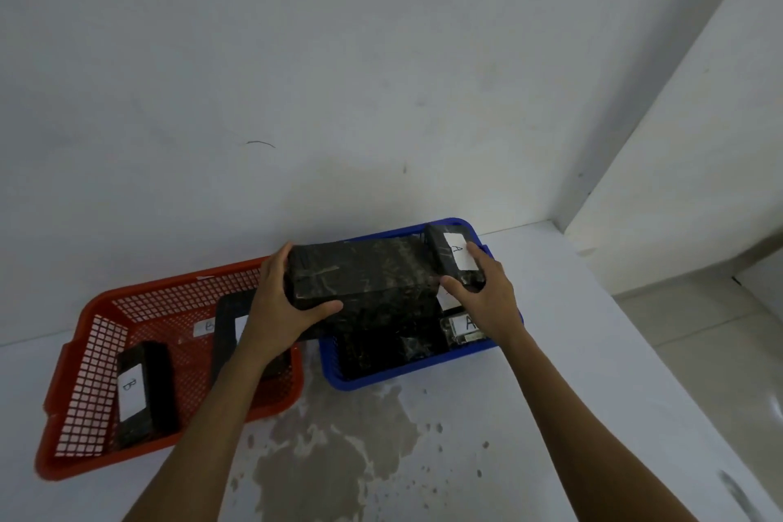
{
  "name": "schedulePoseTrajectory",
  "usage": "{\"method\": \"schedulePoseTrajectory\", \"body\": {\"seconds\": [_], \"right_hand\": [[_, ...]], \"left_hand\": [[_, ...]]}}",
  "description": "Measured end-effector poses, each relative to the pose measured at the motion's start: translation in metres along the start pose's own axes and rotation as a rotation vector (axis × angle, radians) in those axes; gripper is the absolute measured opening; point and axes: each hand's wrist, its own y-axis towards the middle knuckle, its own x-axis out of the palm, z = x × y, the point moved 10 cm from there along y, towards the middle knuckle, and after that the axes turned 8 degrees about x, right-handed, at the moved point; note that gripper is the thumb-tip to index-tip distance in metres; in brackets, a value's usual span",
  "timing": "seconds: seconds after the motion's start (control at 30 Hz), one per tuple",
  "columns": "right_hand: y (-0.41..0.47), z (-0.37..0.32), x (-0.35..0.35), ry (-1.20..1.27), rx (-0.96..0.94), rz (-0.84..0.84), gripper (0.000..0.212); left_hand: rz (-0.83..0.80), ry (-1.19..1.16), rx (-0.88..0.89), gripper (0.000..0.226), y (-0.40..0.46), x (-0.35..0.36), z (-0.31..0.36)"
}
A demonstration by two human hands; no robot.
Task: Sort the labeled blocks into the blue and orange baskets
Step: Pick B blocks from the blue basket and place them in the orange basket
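My left hand [281,301] grips the near-left end of a large dark block [360,273] held over the blue basket [381,379]. My right hand [487,292] is closed on a smaller dark block with a white "A" label [455,259] above the basket's far right corner. More dark blocks lie inside the blue basket, one showing an "A" label [466,324]. The orange basket [80,407] to the left holds a block labeled "B" [142,392] and another dark block [231,326], partly hidden by my left forearm.
Both baskets stand on a white surface against a white wall [296,76]. A brownish stain [334,449] spreads over the surface in front of the baskets. The surface's right edge drops to a tiled floor [699,331].
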Motion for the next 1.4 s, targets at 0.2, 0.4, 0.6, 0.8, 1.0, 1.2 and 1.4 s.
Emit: {"method": "schedulePoseTrajectory", "body": {"seconds": [0.2,0.4,0.6,0.8,1.0,1.2,1.4], "right_hand": [[0.005,0.029,-0.003,-0.292,0.028,0.043,0.088],[0.021,0.033,0.029,-0.809,-0.049,-0.114,0.079],[0.012,0.009,0.002,-0.296,-0.074,-0.061,0.061],[-0.028,-0.051,0.037,0.145,-0.068,-0.515,0.085],[-0.030,-0.050,0.034,0.237,0.176,-0.534,0.060],[-0.035,-0.039,0.022,0.087,0.297,-0.443,0.081],[-0.036,-0.042,0.019,0.056,0.191,-0.388,0.077]], "left_hand": [[0.084,0.080,-0.055,0.116,-0.021,-0.034,-0.009],[0.097,0.075,-0.099,0.118,-0.028,-0.040,-0.007],[0.114,0.049,-0.132,0.121,-0.027,-0.042,-0.006],[-0.061,-0.203,-0.350,0.099,-0.018,-0.020,-0.003],[-0.256,-0.503,-0.515,0.081,-0.034,0.006,0.010],[-0.270,-0.173,-0.274,0.075,-0.035,0.001,0.017],[-0.133,-0.231,-0.385,0.101,-0.039,-0.003,0.000]]}}
